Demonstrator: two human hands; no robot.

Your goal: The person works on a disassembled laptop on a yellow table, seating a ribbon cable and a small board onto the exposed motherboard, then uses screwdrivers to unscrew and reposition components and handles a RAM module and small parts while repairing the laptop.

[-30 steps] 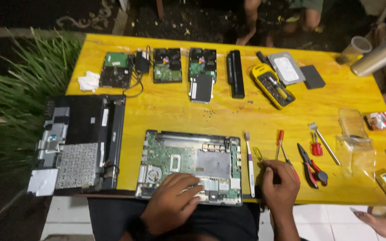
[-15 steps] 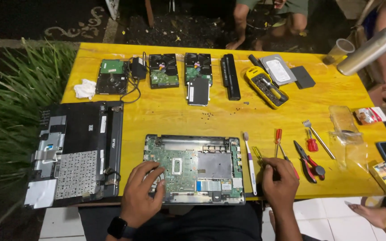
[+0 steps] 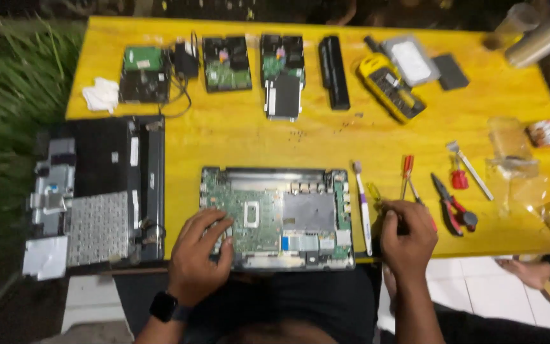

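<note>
An opened laptop base with a bare green circuit board point(image 3: 278, 216) lies at the near edge of the yellow wooden table point(image 3: 237, 137). The left hand point(image 3: 200, 255) rests loosely on its left corner, fingers spread, gripping nothing. The right hand point(image 3: 407, 239) is clenched around a small yellow-handled screwdriver point(image 3: 374, 192), just beside a white-and-purple toothbrush point(image 3: 362, 204).

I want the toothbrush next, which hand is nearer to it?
Right. The right hand sits just beside the toothbrush, while the left hand rests on the opened laptop board, across it.
</note>
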